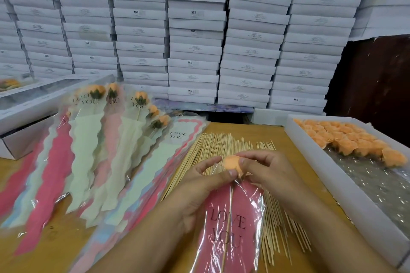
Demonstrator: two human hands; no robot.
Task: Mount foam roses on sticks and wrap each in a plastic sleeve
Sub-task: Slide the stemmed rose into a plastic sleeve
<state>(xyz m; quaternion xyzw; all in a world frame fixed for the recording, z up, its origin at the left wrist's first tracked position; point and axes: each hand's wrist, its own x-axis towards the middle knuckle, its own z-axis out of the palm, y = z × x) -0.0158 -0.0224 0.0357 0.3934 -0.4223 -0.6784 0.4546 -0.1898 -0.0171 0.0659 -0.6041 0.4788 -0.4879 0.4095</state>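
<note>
Two hands: left hand (199,182), right hand (264,170) pinch rose (231,163) between them.

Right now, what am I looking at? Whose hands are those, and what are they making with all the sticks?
There is no machine here. A person wears a camera on their head, so you see their own two hands from above. The left hand and right hand together pinch an orange foam rose mounted on a thin stick. It sits inside a clear plastic sleeve, pink, printed LOVE YOU. Under the hands lies a pile of spare sticks on a wooden table. On the right, a white tray holds more orange roses. On the left lie finished wrapped roses and empty sleeves. Behind stands a wall of stacked white boxes.
</note>
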